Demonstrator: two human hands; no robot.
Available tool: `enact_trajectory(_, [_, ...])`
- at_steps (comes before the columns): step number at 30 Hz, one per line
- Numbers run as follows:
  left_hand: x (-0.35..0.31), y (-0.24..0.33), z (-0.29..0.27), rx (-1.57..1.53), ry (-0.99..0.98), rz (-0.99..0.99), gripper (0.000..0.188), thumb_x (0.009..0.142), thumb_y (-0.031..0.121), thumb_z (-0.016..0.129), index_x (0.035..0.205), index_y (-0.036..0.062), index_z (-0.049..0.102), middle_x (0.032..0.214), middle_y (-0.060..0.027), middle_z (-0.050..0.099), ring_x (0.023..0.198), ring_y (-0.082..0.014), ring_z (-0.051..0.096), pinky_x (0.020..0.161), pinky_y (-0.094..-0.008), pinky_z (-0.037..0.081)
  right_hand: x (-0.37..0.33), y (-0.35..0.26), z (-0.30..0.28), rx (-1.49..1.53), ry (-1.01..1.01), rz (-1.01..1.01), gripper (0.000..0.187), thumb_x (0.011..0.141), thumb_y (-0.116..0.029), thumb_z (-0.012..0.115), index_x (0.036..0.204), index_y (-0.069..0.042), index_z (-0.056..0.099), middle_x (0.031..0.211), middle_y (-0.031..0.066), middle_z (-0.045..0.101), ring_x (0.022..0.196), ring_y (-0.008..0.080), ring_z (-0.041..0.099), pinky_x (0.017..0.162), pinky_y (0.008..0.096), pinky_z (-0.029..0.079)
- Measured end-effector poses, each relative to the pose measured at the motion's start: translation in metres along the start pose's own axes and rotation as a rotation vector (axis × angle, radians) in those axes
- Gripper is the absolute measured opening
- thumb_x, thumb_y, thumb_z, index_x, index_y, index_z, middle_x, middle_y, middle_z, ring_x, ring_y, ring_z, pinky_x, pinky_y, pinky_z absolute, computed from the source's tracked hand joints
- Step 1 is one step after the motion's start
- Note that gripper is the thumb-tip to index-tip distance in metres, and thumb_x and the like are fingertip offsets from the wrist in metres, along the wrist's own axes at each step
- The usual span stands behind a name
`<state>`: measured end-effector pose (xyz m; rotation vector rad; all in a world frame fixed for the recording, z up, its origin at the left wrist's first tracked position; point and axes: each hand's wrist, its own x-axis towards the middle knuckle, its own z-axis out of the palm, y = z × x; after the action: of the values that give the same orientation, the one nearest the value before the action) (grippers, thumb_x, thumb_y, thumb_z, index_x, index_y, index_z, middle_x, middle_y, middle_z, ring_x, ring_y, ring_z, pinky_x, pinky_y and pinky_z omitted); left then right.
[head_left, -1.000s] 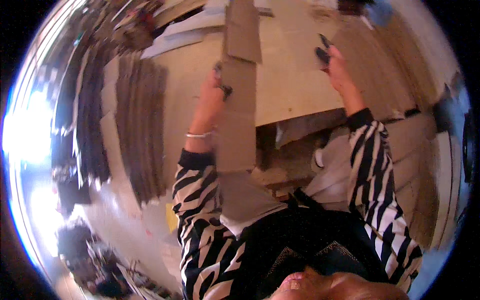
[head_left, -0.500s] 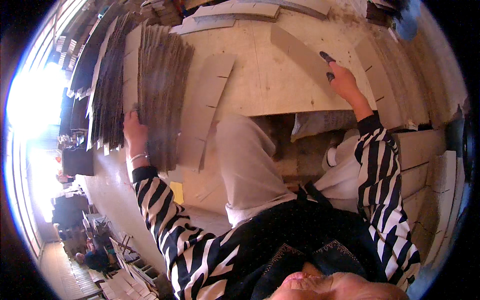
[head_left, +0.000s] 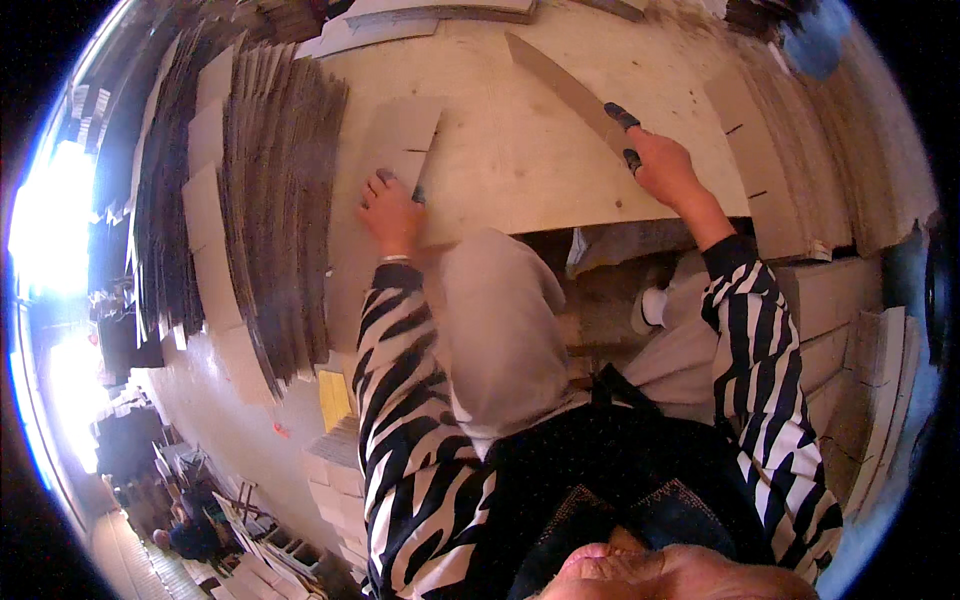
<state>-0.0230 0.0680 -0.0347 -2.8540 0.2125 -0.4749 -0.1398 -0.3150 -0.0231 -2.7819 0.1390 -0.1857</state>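
Note:
My right hand (head_left: 665, 172), dark covers on thumb and forefinger, pinches the near end of a cardboard strip (head_left: 562, 88) that slants away over the wooden board. On the left, my left hand (head_left: 393, 214) is closed on a slotted cardboard strip (head_left: 400, 128), fingers over its face and thumb at its right edge. Part of this strip is hidden under the hand and sleeve. Left of that hand, a thick row of cardboard strips (head_left: 285, 200) stands on edge, close together.
The pale wooden board (head_left: 500, 160) lies across my knees' far side. More slotted strips (head_left: 790, 160) stand at the right. Flat cardboard pieces (head_left: 440, 10) lie along the far edge. A yellow piece (head_left: 334, 400) sits at lower left. A person (head_left: 185, 535) is far off at lower left.
My left hand has moved right, from the row of standing strips to the slotted strip beside it. My right hand has shifted slightly left, its strip now turned more edge-on.

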Motion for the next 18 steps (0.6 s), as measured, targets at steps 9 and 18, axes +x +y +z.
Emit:
enact_trajectory(9, [0.007, -0.013, 0.024, -0.304, 0.179, 0.304, 0.028, 0.073, 0.008, 0.059, 0.1, 0.0045, 0.065, 0.103, -0.0143, 0.064, 0.096, -0.0317, 0.059, 0.083, -0.0346, 0.048, 0.001, -0.019, -0.002, 0.102, 0.19, -0.164, 0.021, 0.076, -0.006, 0.055, 0.097, -0.007, 0.058, 0.083, 0.0161, 0.063, 0.079, 0.0384, 0.061, 0.065, 0.0474, 0.048])
enact_trajectory(18, [-0.008, 0.101, -0.002, -1.606, -0.424, -0.129, 0.025, 0.083, 0.009, 0.051, 0.095, -0.0062, 0.066, 0.071, -0.0067, 0.062, 0.069, -0.0138, 0.054, 0.064, -0.0303, 0.045, -0.005, -0.071, 0.014, 0.147, 0.331, -0.397, 0.015, 0.081, -0.012, 0.052, 0.093, -0.009, 0.061, 0.079, 0.0101, 0.062, 0.074, 0.0314, 0.064, 0.058, 0.0438, 0.051])
